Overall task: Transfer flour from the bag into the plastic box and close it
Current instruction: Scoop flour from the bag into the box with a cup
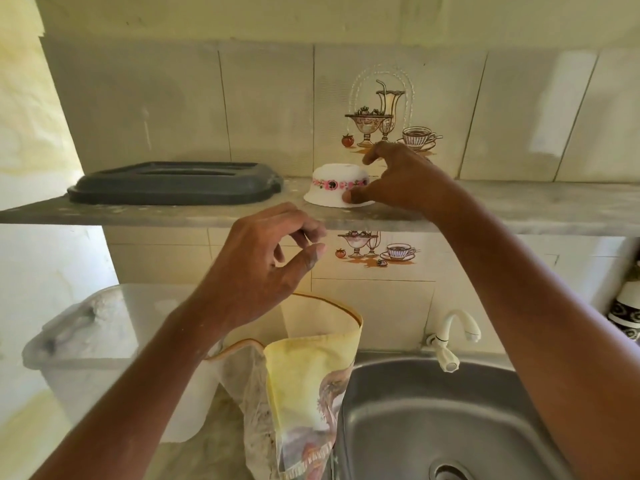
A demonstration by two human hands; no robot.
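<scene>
On a grey stone shelf (519, 206) running across the tiled wall, a white bowl (337, 185) with a pink floral band sits upside down. The right hand (401, 178) reaches over it from the right, its fingers (372, 155) spread wide above the base and the thumb touching the flared rim; the grasp is not closed. To the far left on the same shelf lies a dark grey plastic lid (173, 183), flat, with rounded corners and two long recessed slots.

The left hand (263, 261) hangs in the air below the shelf edge, fingers loosely curled toward the thumb, holding nothing.

Below it stands the flour bag (304, 375), crinkled yellow printed plastic with its mouth open, on the mottled desk (207, 455). Left of the bag is the translucent plastic box (86, 344), dusted white. To the right lies a brushed steel sink (450, 420) with a white tap (453, 337).
</scene>
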